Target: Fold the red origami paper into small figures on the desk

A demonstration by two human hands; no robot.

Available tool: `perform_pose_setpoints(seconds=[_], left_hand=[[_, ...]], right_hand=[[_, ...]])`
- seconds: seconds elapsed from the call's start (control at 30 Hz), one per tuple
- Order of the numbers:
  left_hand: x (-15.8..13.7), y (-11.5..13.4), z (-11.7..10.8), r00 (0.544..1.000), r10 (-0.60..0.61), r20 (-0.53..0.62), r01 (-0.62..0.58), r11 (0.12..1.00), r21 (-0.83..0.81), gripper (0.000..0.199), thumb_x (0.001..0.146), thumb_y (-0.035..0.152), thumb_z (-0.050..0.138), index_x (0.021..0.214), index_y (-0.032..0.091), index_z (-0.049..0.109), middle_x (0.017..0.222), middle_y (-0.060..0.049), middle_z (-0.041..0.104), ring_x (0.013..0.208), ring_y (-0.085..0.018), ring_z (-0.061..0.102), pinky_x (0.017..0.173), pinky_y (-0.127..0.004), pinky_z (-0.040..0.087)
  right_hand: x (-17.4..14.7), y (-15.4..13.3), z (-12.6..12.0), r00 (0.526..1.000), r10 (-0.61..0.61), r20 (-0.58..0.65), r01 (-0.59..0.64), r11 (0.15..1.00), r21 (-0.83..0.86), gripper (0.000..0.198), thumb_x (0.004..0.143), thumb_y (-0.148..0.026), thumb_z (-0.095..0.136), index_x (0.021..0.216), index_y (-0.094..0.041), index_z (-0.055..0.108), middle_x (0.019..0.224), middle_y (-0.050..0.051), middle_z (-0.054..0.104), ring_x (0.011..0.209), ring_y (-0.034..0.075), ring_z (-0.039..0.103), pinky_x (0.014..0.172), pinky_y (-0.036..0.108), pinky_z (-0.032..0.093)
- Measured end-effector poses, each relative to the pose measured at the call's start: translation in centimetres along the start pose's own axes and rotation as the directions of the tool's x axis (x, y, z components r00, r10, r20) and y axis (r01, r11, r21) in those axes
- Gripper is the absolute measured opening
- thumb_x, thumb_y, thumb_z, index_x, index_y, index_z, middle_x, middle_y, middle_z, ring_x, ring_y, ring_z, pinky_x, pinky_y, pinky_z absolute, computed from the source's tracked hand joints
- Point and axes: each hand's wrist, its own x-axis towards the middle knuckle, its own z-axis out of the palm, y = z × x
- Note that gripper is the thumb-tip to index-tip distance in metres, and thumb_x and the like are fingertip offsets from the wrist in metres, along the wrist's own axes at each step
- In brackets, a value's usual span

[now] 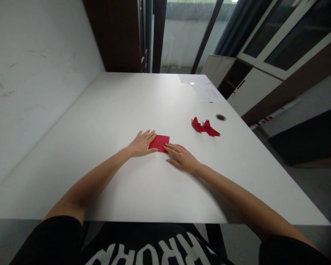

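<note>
On a white table point(143, 99), a red paper square point(161, 142) lies between my left hand point(142, 144), fingers spread, and right hand point(182, 158), fingers together, both touching it.

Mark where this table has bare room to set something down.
Bare tabletop lies from the left hand to the wall, beyond the red square, left of the white papers, and between the forearms. Crowded: the square, touched by left hand and right hand, and where the folded red shapes lie.

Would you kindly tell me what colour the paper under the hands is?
The paper is red, shown best in the head view.
</note>
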Motion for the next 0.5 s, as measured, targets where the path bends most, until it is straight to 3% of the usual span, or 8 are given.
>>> perform_pose_setpoints(seconds=[0.13,0.37,0.5], left_hand=[[-0.6,-0.1,-0.2,0.995,0.078,-0.069,-0.081,0.995,-0.053,0.099,0.084,0.074,0.057,0.160,0.018,0.028,0.167,-0.018,0.025,0.155,-0.036,0.020,0.125,-0.059,0.008],[-1.2,0.5,-0.7,0.959,0.136,-0.247,-0.169,0.978,-0.120,0.053,0.093,0.049,0.060,0.137,0.019,0.059,0.144,-0.016,0.056,0.136,-0.030,0.050,0.118,-0.052,0.034],[-1.3,0.8,-1.0,0.950,0.160,-0.267,-0.201,0.970,-0.136,0.066,0.085,0.054,0.069,0.140,0.020,0.056,0.144,-0.016,0.056,0.135,-0.032,0.050,0.118,-0.052,0.035]], right_hand=[[1.2,1.6,0.1,0.994,0.015,-0.105,-0.009,0.998,0.057,0.066,0.097,-0.042,0.055,0.157,-0.023,0.036,0.159,0.014,0.042,0.147,0.031,0.040,0.117,0.056,0.038],[3.3,2.8,0.3,0.995,0.002,-0.102,0.005,0.998,0.067,0.070,0.091,-0.044,0.062,0.154,-0.023,0.042,0.156,0.015,0.046,0.144,0.034,0.044,0.115,0.057,0.040],[4.0,2.7,0.1,0.992,0.011,-0.125,-0.013,1.000,-0.011,0.059,0.093,-0.041,0.060,0.147,-0.020,0.051,0.148,0.014,0.056,0.138,0.032,0.051,0.114,0.053,0.041]])
